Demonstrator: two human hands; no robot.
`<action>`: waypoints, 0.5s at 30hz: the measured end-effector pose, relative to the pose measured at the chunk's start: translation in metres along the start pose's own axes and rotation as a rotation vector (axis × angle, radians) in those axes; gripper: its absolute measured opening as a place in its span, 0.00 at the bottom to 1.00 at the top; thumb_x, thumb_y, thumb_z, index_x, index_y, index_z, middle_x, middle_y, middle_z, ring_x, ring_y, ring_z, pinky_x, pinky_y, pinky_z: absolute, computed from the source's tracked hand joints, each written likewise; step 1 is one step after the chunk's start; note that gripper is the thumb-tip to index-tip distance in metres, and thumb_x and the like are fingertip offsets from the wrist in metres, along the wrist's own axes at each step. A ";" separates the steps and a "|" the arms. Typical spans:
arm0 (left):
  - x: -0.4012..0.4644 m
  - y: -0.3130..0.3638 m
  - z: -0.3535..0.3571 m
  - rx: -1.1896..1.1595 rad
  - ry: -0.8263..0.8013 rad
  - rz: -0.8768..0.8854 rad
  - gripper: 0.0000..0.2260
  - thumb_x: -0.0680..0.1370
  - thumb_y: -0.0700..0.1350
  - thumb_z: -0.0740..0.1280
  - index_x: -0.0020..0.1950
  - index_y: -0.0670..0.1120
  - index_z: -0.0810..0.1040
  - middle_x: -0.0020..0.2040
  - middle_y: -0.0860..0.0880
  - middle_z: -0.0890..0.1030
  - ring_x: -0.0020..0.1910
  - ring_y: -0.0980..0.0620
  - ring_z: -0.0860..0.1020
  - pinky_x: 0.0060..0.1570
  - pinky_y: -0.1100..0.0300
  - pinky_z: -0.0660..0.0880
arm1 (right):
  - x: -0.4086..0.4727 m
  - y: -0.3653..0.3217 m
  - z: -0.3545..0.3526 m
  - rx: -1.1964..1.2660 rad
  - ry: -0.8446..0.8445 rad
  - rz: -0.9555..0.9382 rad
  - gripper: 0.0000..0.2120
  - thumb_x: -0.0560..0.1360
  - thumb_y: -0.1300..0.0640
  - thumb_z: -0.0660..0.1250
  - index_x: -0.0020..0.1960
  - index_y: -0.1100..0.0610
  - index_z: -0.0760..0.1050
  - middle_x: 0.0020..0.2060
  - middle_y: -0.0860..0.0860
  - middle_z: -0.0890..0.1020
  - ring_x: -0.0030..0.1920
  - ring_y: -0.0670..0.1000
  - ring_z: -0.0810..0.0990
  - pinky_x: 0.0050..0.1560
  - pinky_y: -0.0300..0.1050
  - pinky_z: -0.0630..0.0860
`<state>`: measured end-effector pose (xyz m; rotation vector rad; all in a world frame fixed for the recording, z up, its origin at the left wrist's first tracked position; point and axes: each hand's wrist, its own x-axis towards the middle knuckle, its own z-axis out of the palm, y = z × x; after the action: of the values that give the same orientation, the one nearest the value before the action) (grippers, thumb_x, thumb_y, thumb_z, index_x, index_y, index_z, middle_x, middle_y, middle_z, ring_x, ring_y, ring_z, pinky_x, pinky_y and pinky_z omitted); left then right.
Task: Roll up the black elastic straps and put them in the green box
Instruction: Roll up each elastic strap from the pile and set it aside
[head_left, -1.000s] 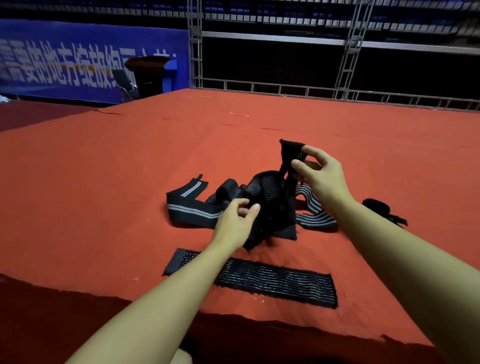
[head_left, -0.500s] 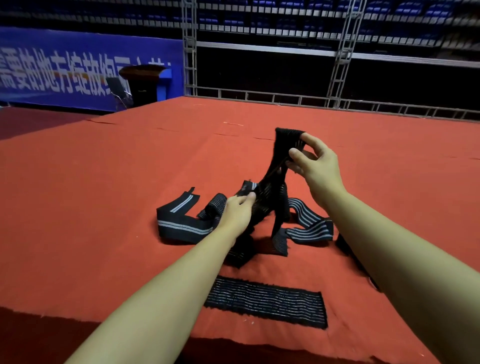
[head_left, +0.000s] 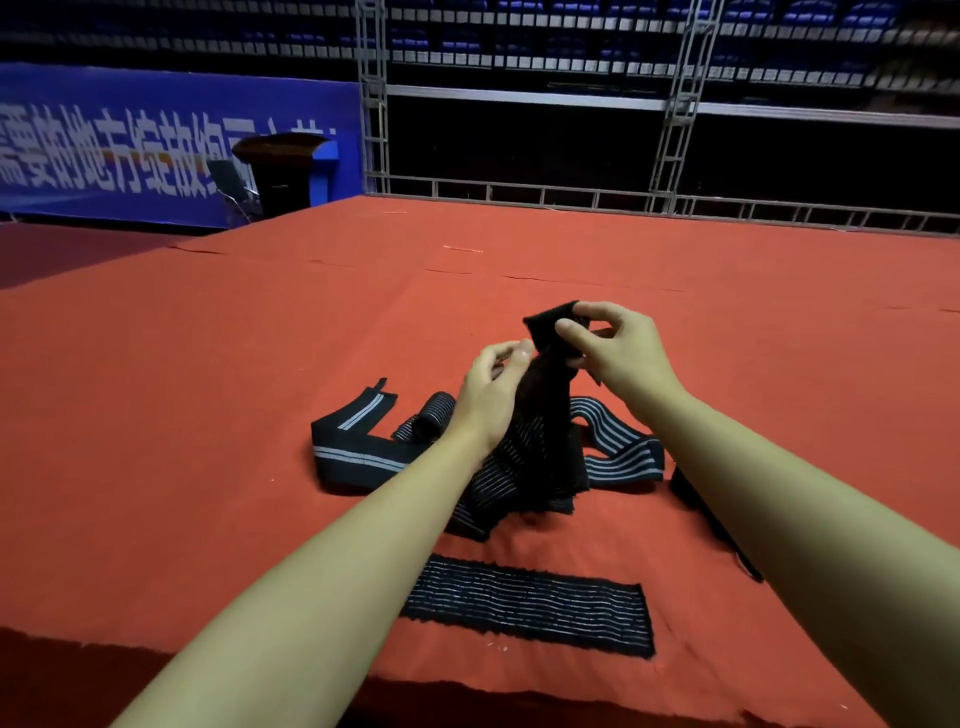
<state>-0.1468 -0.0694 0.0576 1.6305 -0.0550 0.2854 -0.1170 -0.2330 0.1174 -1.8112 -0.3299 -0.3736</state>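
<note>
A black elastic strap (head_left: 540, 415) with thin grey stripes hangs lifted above the red cloth. My right hand (head_left: 618, 353) pinches its top end between thumb and fingers. My left hand (head_left: 488, 395) grips the same strap just below and to the left. Its lower part falls into a loose heap of black straps (head_left: 519, 488). A wide strap with grey bands (head_left: 353, 447) lies to the left, a striped loop (head_left: 618, 452) to the right, a small rolled piece (head_left: 428, 418) behind my left wrist. One flat striped strap (head_left: 530, 603) lies nearest me. No green box is in view.
The red cloth (head_left: 208, 415) covers a large raised platform whose front edge runs close below my arms. Another dark strap (head_left: 711, 525) lies partly under my right forearm. Metal truss railing (head_left: 670, 124) and a blue banner (head_left: 156, 140) stand far behind.
My left hand rose from the heap and took hold of the lifted strap near its top. My right hand kept its pinch on the top end.
</note>
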 end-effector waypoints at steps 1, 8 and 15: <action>0.001 0.000 0.001 -0.021 0.022 -0.022 0.17 0.82 0.65 0.61 0.63 0.57 0.75 0.62 0.55 0.80 0.62 0.56 0.77 0.62 0.57 0.72 | -0.002 0.001 0.002 -0.001 -0.004 -0.001 0.16 0.77 0.56 0.75 0.62 0.61 0.81 0.50 0.57 0.84 0.46 0.55 0.86 0.37 0.37 0.81; -0.012 -0.018 0.000 -0.324 -0.055 -0.231 0.25 0.82 0.68 0.55 0.60 0.53 0.83 0.55 0.53 0.87 0.57 0.55 0.84 0.56 0.57 0.75 | -0.005 0.006 0.004 0.152 -0.056 0.067 0.09 0.73 0.57 0.79 0.46 0.60 0.82 0.41 0.56 0.84 0.41 0.48 0.84 0.42 0.43 0.82; 0.002 -0.003 0.001 -0.334 0.000 -0.243 0.19 0.79 0.61 0.70 0.61 0.49 0.82 0.54 0.49 0.87 0.54 0.50 0.85 0.52 0.54 0.79 | -0.016 0.010 0.005 0.245 -0.321 0.127 0.08 0.81 0.54 0.70 0.46 0.58 0.81 0.51 0.60 0.86 0.56 0.55 0.85 0.56 0.52 0.83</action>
<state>-0.1444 -0.0699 0.0549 1.2898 0.0913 0.0833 -0.1268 -0.2313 0.1011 -1.6374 -0.4602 0.0487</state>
